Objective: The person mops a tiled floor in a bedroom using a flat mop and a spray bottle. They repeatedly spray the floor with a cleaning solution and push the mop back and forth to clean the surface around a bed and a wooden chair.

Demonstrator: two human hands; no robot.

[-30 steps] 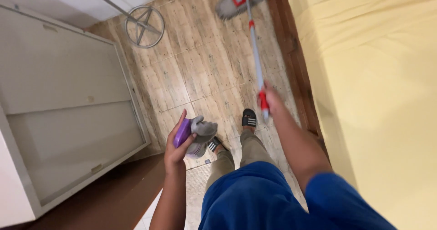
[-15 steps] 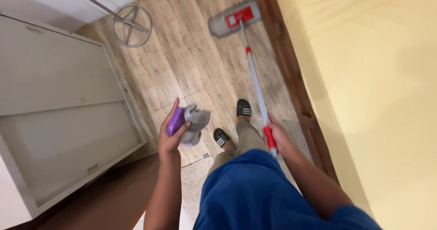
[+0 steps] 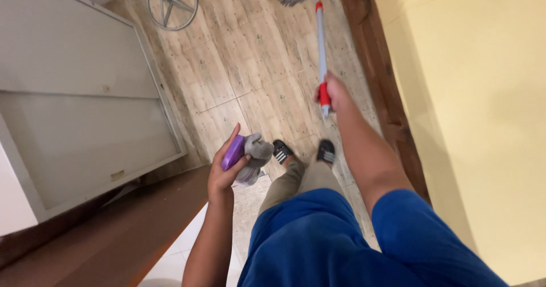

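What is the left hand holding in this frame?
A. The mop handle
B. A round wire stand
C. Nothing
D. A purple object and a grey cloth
D: the left hand grips a purple object with a grey cloth bunched against it, while the right hand holds the mop handle.

Even, soft indoor light; slight motion blur, stretched edges.
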